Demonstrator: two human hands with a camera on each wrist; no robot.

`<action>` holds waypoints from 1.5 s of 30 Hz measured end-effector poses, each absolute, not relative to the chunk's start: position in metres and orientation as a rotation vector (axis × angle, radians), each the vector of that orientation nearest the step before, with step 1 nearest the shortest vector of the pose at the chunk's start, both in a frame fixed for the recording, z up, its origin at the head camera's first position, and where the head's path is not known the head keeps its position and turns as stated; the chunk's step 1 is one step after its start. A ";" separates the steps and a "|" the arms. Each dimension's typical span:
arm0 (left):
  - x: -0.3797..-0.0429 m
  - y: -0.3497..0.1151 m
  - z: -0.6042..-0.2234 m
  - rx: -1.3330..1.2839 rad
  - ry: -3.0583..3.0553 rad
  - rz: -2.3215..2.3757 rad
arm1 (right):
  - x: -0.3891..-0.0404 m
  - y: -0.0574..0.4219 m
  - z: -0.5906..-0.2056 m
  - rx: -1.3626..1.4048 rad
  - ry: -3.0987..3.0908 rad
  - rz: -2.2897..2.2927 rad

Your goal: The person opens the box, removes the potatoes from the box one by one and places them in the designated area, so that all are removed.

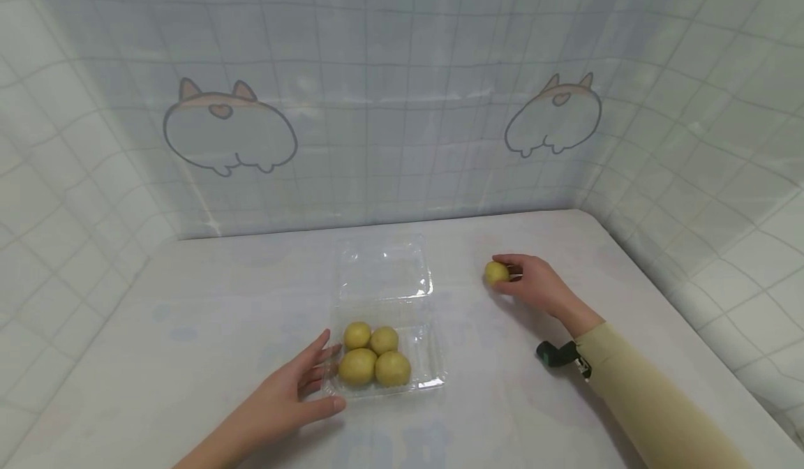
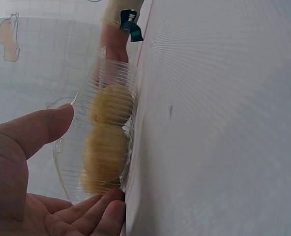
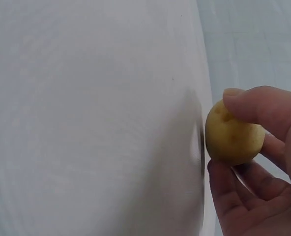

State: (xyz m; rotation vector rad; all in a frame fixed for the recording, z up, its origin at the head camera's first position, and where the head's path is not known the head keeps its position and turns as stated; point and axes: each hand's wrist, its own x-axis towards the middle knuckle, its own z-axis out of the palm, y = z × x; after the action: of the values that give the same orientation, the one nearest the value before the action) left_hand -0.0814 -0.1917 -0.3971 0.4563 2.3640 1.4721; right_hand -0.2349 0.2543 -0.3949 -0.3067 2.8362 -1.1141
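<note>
My right hand (image 1: pixel 537 284) pinches a small yellow potato (image 3: pixel 234 135) between thumb and fingers, close over the table to the right of a clear plastic box. That box (image 1: pixel 429 357) is a hinged clamshell with its lid (image 1: pixel 383 266) folded back, away from me. Several yellow potatoes (image 1: pixel 392 368) sit in its left half. At the box's left near corner is my left hand (image 1: pixel 285 396), its fingers spread along the side and the thumb at the front edge. Through the ribbed wall, the left wrist view shows potatoes (image 2: pixel 106 150) inside.
The white table (image 1: pixel 207 357) is enclosed by hanging sheets (image 1: pixel 396 141) with a grid pattern and animal drawings at the back and sides. A dark strap with a small device (image 1: pixel 559 354) is on the right wrist, by the beige sleeve (image 1: pixel 653 399).
</note>
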 end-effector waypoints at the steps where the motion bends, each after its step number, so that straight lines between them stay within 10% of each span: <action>1: -0.081 -0.192 -0.397 0.460 2.366 1.472 | -0.235 0.255 -0.396 -0.303 2.836 -1.106; 45: -0.080 -0.191 -0.398 0.459 2.370 1.457 | -0.232 0.263 -0.409 -0.266 2.754 -1.258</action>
State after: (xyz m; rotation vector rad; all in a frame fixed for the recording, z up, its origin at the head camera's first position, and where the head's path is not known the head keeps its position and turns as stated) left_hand -0.0796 -0.1913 -0.3979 0.4592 2.3699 1.4569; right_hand -0.2325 0.2625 -0.4085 -0.2657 2.7542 -1.2585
